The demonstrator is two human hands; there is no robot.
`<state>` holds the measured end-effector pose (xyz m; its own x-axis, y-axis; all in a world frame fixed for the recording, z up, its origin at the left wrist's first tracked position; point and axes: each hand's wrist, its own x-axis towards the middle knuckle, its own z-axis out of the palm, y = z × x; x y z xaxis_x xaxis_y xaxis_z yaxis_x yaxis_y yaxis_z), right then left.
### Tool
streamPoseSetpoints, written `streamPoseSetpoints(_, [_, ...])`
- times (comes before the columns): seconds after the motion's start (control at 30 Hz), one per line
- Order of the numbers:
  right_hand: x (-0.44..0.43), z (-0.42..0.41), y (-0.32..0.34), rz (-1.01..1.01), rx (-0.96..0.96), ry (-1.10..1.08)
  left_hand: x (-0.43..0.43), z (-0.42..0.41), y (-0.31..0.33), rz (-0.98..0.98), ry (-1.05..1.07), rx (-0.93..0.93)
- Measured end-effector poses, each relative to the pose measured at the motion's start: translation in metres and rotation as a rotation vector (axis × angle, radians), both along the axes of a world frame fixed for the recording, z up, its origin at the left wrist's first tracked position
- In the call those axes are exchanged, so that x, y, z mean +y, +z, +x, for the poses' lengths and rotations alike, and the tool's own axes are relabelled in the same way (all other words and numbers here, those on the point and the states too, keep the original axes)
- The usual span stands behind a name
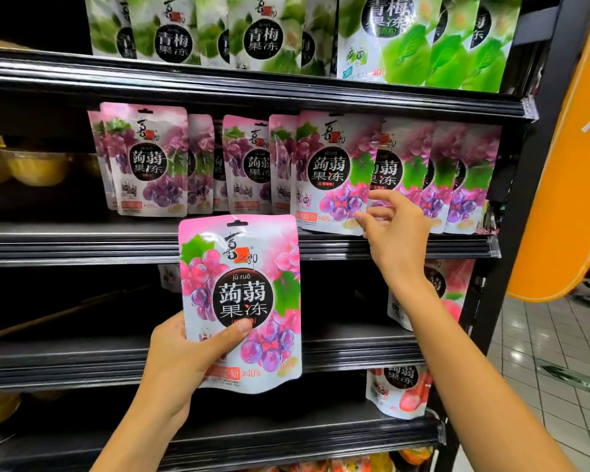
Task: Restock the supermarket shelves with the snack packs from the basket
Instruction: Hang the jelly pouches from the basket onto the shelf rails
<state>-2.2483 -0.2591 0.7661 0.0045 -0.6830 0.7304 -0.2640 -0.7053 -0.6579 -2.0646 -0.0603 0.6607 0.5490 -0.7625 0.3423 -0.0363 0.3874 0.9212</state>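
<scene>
Left fingers first: the thumb (pixel 234 332) is pressed flat across the front of the grape pack (pixel 242 301), the other fingers wrapped behind it, a firm clamp low on the pouch by the left hand (pixel 171 356). The pack stands upright, label out, in the air just below and in front of the lip of the middle shelf (pixel 82 240).

Over to the right hand (pixel 395 229): its fingers (pixel 382 196) are loosely curled at the lower right corner of the front pack (pixel 334 175) in the grape row (pixel 246 165). They touch it, but whether they pinch it I cannot tell.

The step looks like making room and slotting the new pouch in. To do it well, steady or nudge that front pack so the row stands square. Then lift the held pack clear of the shelf lip, keep it upright and facing out, and seat its base flat on the shelf among the matching purple packs. Holding it low leaves the top free to lean back against its neighbours. The risk is toppling those leaning pouches.

Outward now: green packs (pixel 269 32) on the shelf above, peach packs (pixel 440 287) below right. The basket is not in view.
</scene>
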Motion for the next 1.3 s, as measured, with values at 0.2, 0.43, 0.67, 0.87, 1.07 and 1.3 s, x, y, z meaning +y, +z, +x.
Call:
streamPoseSetpoints(0.2, [0.001, 0.010, -0.001, 0.031, 0.007, 0.014, -0.001, -0.005, -0.001, 0.007, -0.023, -0.010])
streamPoseSetpoints(0.43, [-0.002, 0.006, -0.002, 0.046, -0.017, 0.008, -0.001, -0.007, -0.003, 0.008, -0.025, 0.012])
streamPoseSetpoints(0.67, [-0.001, -0.003, -0.005, 0.003, -0.120, 0.048, -0.003, -0.008, 0.004, 0.006, -0.015, -0.003])
streamPoseSetpoints(0.87, [0.020, -0.006, -0.004, -0.124, -0.129, 0.072, -0.010, -0.011, 0.035, -0.029, 0.004, -0.049])
streamPoseSetpoints(1.07, [0.058, 0.009, -0.003, 0.242, -0.010, 0.724, -0.037, -0.014, 0.085, -0.053, -0.054, -0.041])
streamPoseSetpoints(1.3, [0.050, 0.025, 0.017, 0.195, -0.137, 0.599, -0.062, -0.013, 0.106, -0.136, 0.312, -0.352])
